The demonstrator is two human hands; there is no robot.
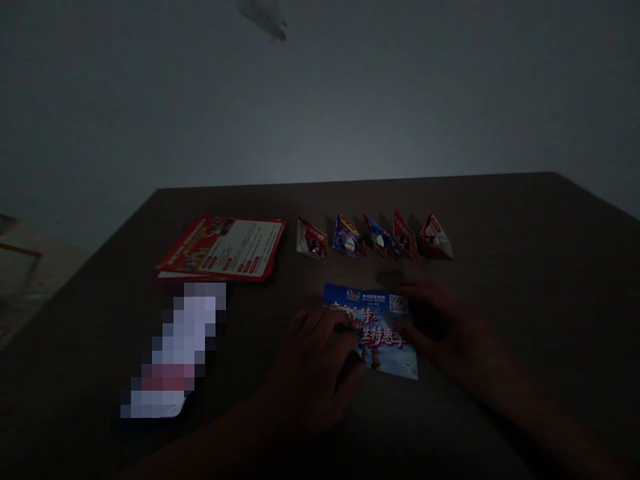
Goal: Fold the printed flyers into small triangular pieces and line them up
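A blue printed leaflet [383, 333] with large white and red lettering and a QR code lies on the table in front of me. My left hand [320, 367] rests on its left part, fingers bent and pressed onto the paper, covering that side. Beside the right edge is my right hand [450, 327], its thumb and fingers apart, the thumb at the paper's edge. Behind the leaflet stands a row of several small folded paper pieces, among them a red and white one [313, 239], a blue one [349, 237] and a white one at the right end [437, 238].
A stack of red and white printed leaflets [225, 248] lies at the left of the dark wooden table [480, 197]. Nearer me is a lit phone [173, 353], its screen pixelated. A pale wall [320, 100] rises behind the table. The room is dim.
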